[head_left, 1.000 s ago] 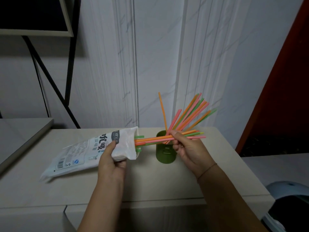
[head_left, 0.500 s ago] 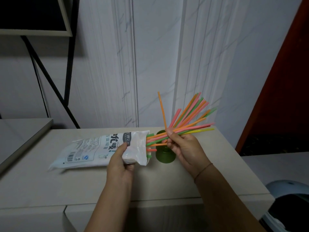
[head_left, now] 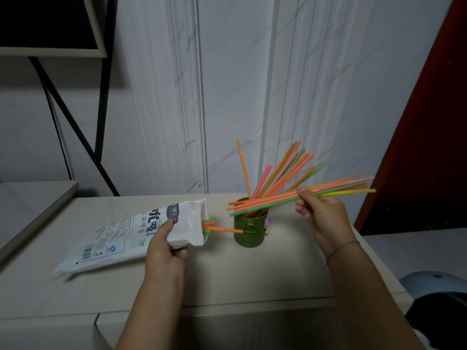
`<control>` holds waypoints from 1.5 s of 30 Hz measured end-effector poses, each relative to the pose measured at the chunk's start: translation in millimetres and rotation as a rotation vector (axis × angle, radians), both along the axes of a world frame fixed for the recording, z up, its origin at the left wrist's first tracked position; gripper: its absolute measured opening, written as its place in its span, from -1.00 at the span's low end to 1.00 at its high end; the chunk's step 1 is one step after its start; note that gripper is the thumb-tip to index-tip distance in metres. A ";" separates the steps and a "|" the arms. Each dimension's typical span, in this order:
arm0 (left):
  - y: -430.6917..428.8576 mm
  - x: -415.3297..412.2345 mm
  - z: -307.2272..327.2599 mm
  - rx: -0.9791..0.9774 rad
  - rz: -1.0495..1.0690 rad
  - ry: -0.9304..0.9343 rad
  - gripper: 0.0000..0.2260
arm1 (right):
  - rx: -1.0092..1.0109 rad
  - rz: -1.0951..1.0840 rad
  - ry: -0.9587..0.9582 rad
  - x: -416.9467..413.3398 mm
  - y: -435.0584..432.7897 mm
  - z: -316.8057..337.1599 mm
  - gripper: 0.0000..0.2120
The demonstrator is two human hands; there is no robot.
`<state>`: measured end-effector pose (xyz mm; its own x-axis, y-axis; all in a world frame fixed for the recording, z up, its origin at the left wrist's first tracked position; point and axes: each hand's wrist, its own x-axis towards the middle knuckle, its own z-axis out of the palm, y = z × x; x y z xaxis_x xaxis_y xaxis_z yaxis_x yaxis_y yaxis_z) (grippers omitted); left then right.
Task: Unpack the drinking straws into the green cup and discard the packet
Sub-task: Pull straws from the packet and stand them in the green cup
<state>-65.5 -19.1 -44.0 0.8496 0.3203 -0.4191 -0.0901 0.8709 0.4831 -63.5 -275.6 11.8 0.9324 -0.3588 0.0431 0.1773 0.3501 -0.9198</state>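
My left hand [head_left: 165,248] grips the white straw packet [head_left: 121,234] near its open end, and the packet lies tilted on the table. A few straw ends [head_left: 217,227] stick out of its mouth, one orange one reaching the cup. The green cup [head_left: 250,231] stands upright just to the right of the packet, with several orange, pink and green straws [head_left: 275,170] leaning in it. My right hand [head_left: 321,213] pinches a bundle of several straws [head_left: 336,190] held nearly level above and in front of the cup, fully out of the packet.
The beige table [head_left: 252,279] ends at a front edge close to me and a right edge beside my right arm. A black metal shelf frame [head_left: 101,97] stands at the back left. A pale blue bin [head_left: 437,286] sits low on the right.
My right hand has pulled the straw bundle rightward, clear of the packet. The packet's mouth has moved slightly away from the cup, and my left hand keeps hold of it.
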 end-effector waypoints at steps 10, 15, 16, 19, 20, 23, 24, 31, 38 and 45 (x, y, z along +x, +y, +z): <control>-4.1 -1.5 -0.7 -0.009 -0.011 0.004 -0.84 | -0.088 -0.152 -0.019 7.9 -24.8 -5.1 -0.87; -8.1 -2.1 0.2 0.009 -0.011 0.008 -0.86 | -0.224 -0.112 -0.017 18.9 -9.7 -7.8 -0.89; -8.5 -2.5 0.6 0.008 -0.012 0.011 -0.86 | -0.254 -0.101 -0.010 21.7 -6.3 -9.3 -0.88; -9.7 -3.4 1.5 0.003 -0.009 0.004 -0.82 | -0.324 -0.074 0.023 29.4 3.4 -15.5 -0.88; -9.8 -3.5 1.7 0.004 -0.011 0.000 -0.81 | -0.344 -0.062 0.029 31.6 6.6 -17.4 -0.89; -11.4 -3.2 1.9 0.002 -0.018 -0.006 -0.78 | -0.398 -0.024 0.045 36.2 15.7 -21.9 -0.91; -11.7 -2.9 1.7 -0.002 -0.019 -0.010 -0.76 | -0.411 -0.010 0.049 36.7 18.2 -22.8 -0.93; -15.9 -3.2 6.1 -0.014 -0.025 -0.050 -0.59 | -0.463 0.061 0.096 39.4 27.8 -33.0 -0.89; -17.7 -5.5 6.3 -0.049 -0.012 -0.106 -0.49 | -0.490 0.130 0.120 37.6 31.0 -37.4 -0.92; -17.0 -7.1 7.4 -0.055 -0.022 -0.122 -0.50 | -0.439 0.186 0.158 26.3 30.8 -35.1 -0.89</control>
<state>-72.6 -36.1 -36.6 0.9016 0.2808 -0.3290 -0.1260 0.8981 0.4214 -37.2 -244.8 -23.2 0.9862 -0.1656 0.0061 -0.0046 -0.0640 -0.9979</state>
